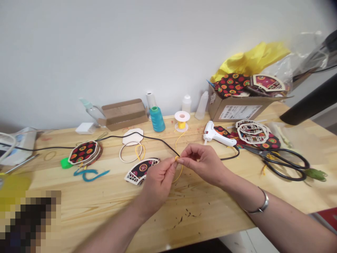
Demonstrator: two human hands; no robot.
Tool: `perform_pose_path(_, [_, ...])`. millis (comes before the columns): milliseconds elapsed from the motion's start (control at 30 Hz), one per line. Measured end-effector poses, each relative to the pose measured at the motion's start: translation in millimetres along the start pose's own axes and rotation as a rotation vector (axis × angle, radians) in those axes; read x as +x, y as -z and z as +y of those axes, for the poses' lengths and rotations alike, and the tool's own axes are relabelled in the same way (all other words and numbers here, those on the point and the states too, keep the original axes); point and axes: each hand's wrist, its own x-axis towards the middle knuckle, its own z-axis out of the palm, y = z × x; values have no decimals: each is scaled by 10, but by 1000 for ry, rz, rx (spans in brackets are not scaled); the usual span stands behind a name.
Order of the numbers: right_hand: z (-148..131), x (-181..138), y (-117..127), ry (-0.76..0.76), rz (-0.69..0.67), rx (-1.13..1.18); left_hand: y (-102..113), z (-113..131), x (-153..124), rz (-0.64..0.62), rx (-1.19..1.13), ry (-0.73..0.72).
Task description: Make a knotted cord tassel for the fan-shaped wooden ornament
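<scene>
Over the middle of the wooden table, my left hand and my right hand meet fingertip to fingertip. Both pinch a thin yellow cord at one spot. The cord loops down below my fingers and runs back up to a small white spool of yellow cord. A fan-shaped wooden piece with patterned fabric lies just left of my left hand. A silver bracelet sits on my right wrist.
A white glue gun with a black cable lies behind my right hand. Black scissors, a teal thread cone, wooden rings, patterned fabric pieces and an open cardboard box surround the work spot.
</scene>
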Motion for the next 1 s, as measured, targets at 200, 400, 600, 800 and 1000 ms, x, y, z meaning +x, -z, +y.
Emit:
perform_pose_path(200, [48,43,19,-77,-82,202,8,5,-10,-47,-3,-16])
perform_pose_path(400, [24,32,14,-86,-80,303,-3,-12,-13,-42,-25,-36])
perform_pose_path(600, [-3,37,-5,-110,-36,317,-3,-21,-16,-36,-52,-24])
perform_pose_path(800, [3,25,-5,-109,-43,297,15,-4,-30,-39,-86,-39])
perform_pose_path(1000, [19,33,-7,-103,-50,275,7,-18,-41,-44,-60,-37])
